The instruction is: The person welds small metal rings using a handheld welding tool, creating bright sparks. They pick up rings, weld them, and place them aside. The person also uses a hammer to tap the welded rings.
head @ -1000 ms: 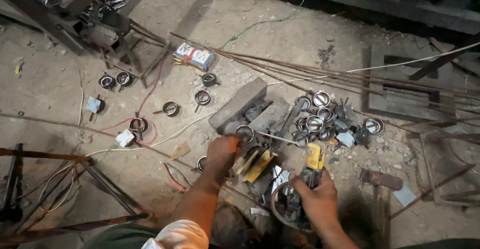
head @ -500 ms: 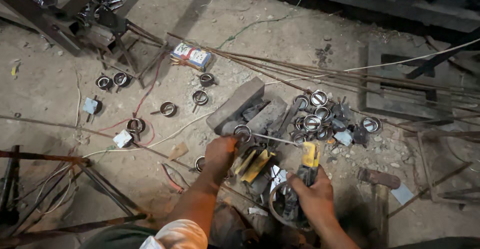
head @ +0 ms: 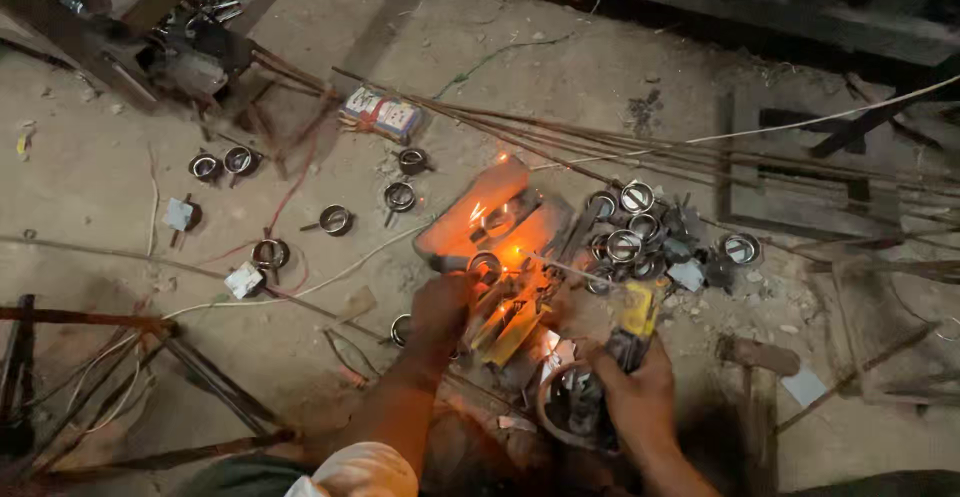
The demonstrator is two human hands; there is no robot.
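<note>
Welding holder [head: 638,319] in right hand [head: 632,395], left hand [head: 440,305] perhaps steadying ring [head: 485,263]

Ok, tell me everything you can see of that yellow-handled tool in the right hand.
The yellow-handled tool looks like a welding electrode holder: a yellow grip, dark and worn toward the base, gripped from below by the right hand. A thin rod runs from its top leftward to a bright orange glow with sparks beside a metal ring on the concrete floor. It stands roughly upright, tilted slightly.
</note>
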